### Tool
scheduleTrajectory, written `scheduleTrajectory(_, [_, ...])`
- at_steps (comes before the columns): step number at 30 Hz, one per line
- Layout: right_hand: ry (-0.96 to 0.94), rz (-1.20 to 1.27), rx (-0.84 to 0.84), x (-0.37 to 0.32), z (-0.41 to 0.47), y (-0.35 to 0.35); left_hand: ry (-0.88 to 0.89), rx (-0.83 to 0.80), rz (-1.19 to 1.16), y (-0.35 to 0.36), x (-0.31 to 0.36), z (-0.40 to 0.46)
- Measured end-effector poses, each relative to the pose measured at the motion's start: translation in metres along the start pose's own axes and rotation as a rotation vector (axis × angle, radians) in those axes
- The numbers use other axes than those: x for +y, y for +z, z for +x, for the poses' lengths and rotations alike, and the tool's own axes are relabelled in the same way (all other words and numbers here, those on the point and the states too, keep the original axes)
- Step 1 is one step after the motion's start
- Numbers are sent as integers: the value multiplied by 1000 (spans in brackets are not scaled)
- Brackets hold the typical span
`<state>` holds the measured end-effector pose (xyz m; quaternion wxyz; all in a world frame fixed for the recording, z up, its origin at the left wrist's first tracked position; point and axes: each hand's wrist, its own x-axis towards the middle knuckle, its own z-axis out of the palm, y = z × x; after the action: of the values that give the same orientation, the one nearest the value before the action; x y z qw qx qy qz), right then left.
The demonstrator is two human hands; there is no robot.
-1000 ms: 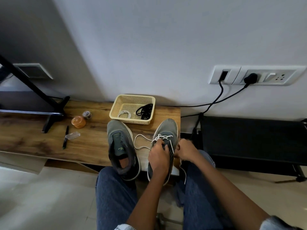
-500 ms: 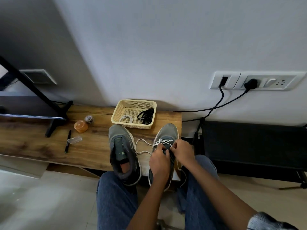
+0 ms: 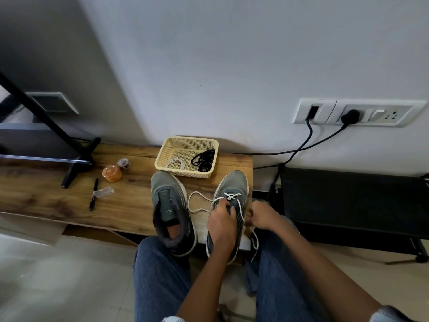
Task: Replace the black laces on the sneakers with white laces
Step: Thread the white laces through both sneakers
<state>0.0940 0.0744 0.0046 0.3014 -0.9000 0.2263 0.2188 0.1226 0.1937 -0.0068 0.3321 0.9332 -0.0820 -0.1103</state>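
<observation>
Since half a second ago, the right hand (image 3: 261, 216) has pulled away from the left hand (image 3: 221, 223) and out to the right side of the shoe. That likely means it is drawing the white lace (image 3: 232, 196) tight through an eyelet, so the lacing is moving up one step.

Nearest are the person's knees in blue jeans (image 3: 160, 275). Just past them, the left hand rests on the right sneaker (image 3: 234, 184), with its fingers curled and pinching the lace at the tongue. The right hand's fingers are curled too, and it seems to grip the other end of the lace, which hangs down below it. Only the first rows near the toe are crossed.

Beside it sits the left sneaker (image 3: 168, 196), which has no lace at all. A loop of the white lace lies on the wooden bench (image 3: 130, 203) between the two shoes.

Farther back is a yellow basket (image 3: 163, 151). Inside it are the black laces (image 3: 204, 159) and a second white lace (image 3: 175, 163), waiting for the bare shoe. So the job looks less than half done.
</observation>
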Motion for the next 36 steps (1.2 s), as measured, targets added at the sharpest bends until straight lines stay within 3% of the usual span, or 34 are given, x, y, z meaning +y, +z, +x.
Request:
scheduleTrajectory(4, [49, 182, 318, -4, 10, 5, -9, -3, -13, 0, 0, 0])
scheduleTrajectory(6, [47, 226, 364, -11, 14, 7, -8, -6, -11, 0, -1, 1])
scheduleTrajectory(27, [44, 380, 257, -7, 6, 9, -24, 40, -31, 4, -2, 1])
scheduleTrajectory(36, [26, 435, 357, -4, 7, 23, 13, -39, -151, -6, -10, 5])
